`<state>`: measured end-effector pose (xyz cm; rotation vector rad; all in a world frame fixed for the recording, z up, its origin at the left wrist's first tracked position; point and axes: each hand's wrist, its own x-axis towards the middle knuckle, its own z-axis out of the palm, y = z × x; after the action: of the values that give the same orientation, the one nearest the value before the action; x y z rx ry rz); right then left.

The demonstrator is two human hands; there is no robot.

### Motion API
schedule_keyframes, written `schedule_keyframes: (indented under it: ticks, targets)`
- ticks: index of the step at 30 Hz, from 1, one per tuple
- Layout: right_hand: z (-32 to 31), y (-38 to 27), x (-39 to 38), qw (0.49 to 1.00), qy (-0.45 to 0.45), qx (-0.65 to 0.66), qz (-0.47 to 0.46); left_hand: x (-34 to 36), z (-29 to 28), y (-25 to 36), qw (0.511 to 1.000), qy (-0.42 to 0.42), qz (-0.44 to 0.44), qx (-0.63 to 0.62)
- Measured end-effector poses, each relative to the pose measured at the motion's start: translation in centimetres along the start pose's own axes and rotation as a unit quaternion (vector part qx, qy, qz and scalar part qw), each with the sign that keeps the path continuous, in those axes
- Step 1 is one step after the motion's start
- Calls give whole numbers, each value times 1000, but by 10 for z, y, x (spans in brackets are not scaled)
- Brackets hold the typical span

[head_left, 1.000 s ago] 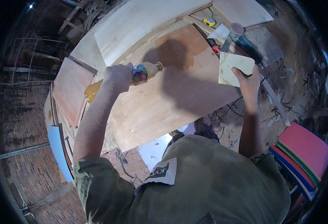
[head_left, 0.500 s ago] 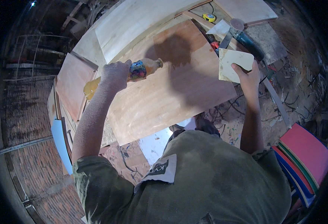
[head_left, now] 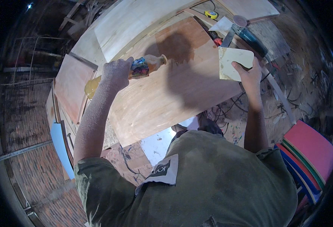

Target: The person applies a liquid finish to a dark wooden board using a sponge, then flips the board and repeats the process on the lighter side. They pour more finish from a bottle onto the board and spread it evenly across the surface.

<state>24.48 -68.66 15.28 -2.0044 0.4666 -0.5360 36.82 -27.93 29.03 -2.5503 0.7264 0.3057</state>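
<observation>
My left hand [head_left: 117,72] is closed around a plastic bottle [head_left: 140,68] with a colourful label and amber liquid inside. It lies nearly level over the wooden panel [head_left: 151,109], its mouth pointing right. Part of the bottle's middle is hidden by my fist. In my right hand [head_left: 251,73] I grip a flat cream-coloured spreader [head_left: 232,62], thumb on its face, above the panel's right edge. A darker, wet-looking patch [head_left: 181,28] covers the panel's far part, and a shadow falls across its middle.
An angle grinder [head_left: 249,39] lies at the far right near a yellow tape measure [head_left: 211,14]. Coloured sheets [head_left: 310,151] are stacked at the right. More boards [head_left: 73,89] lean at the left. Cables and scraps litter the floor [head_left: 287,98].
My right hand and the spreader have shifted slightly left. The bottle stays nearly in place, its mouth tipped up a little.
</observation>
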Motion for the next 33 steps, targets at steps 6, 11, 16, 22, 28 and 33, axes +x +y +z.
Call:
schedule_keyframes:
  ticks: [6, 11, 16, 22, 28, 33]
  targets:
    - [0, -12, -17, 999, 3, -32, 16, 4, 10, -9, 1000, 20, 23, -5]
    - [6, -24, -34, 999, 18, -36, 7, 2, 19, -15, 997, 62, 34, -23]
    - [23, -27, -48, 1000, 12, -27, 11, -14, 27, -28, 998, 44, 19, -38]
    - [64, -58, -67, 999, -36, 27, 16, -86, 74, -76, 995, 31, -36, -85]
    - [140, -108, -92, 978, -193, 28, -68, -181, 132, -117, 983, -13, -124, -132]
    - [221, -159, -133, 890, -435, 135, 38, -226, 190, -128, 953, 22, -166, -254]
